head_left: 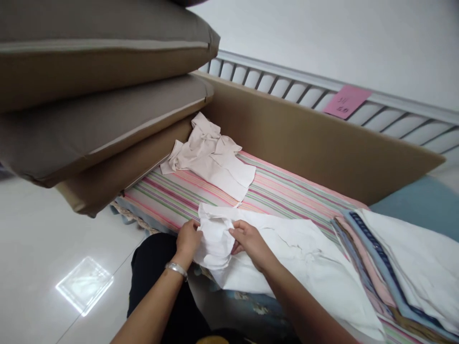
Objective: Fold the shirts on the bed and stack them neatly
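White trousers (272,248) lie lengthwise over the front of a striped cloth, their waist end bunched up between my hands. My left hand (188,241), with a silver bracelet on its wrist, pinches the left edge of that waist end. Thumb and fingers of my right hand (251,241) are closed on its other side, holding the opening apart so inner folds show. Beyond my hands, a crumpled pale beige shirt (215,160) rests on the striped cloth (287,191), touched by neither hand.
Folded garments (387,267) in several colours are stacked at the right. Thick grey-brown cushions (107,114) are piled on the left. A brown board (287,124) stands behind, before a white slatted rail with a pink note (346,101). Tiled floor (43,267) shows lower left.
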A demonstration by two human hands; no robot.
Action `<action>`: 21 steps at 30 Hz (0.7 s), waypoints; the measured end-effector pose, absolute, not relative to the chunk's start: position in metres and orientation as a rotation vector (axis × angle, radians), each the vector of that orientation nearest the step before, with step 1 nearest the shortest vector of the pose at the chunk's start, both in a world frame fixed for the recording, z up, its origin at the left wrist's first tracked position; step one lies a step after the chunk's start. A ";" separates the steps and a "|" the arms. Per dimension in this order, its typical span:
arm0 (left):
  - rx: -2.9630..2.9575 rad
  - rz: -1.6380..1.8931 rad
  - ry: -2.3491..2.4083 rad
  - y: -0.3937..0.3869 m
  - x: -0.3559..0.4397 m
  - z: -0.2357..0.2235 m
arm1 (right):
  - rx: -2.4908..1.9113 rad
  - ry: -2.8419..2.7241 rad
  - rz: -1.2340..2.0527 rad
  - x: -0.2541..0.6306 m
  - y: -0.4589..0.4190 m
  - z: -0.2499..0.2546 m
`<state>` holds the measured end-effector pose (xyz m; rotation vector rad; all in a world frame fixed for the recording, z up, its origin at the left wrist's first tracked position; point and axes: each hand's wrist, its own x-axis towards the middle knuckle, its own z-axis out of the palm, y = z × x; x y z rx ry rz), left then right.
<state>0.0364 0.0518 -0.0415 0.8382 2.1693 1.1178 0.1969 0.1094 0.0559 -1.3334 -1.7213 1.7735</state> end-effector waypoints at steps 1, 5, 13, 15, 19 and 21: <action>0.844 1.143 2.159 0.052 0.037 -0.043 | -1.361 -1.746 1.752 0.192 0.110 0.051; 0.854 1.309 2.077 0.050 0.040 -0.046 | -1.494 -1.904 1.525 0.170 0.112 0.028; 0.802 1.676 1.609 0.045 0.061 -0.026 | -1.565 -1.962 1.394 0.146 0.109 0.019; 0.712 1.695 1.473 0.045 0.066 -0.019 | -1.560 -1.915 1.429 0.145 0.110 0.017; 0.570 1.670 1.295 0.043 0.069 -0.015 | -1.486 -1.863 1.506 0.150 0.114 0.011; 0.522 1.654 1.337 0.043 0.069 -0.019 | -1.486 -1.872 1.480 0.154 0.117 0.008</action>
